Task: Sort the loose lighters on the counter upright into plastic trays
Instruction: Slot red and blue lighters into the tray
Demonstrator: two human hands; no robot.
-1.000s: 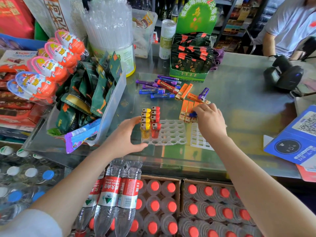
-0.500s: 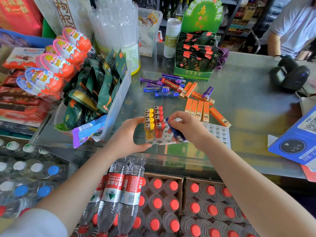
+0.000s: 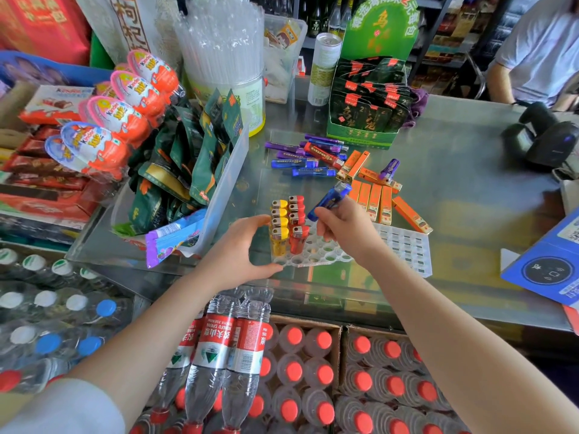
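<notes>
Your right hand (image 3: 341,227) pinches blue lighter (image 3: 329,198), tilted toward upper right; tray (image 3: 316,255) holes lie below; left hand (image 3: 241,252) grips tray edge

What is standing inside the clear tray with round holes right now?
The clear tray holds four yellow lighters and four red lighters, upright in two columns at its left side. The remaining visible holes are empty. The right hand covers part of the tray.
</notes>
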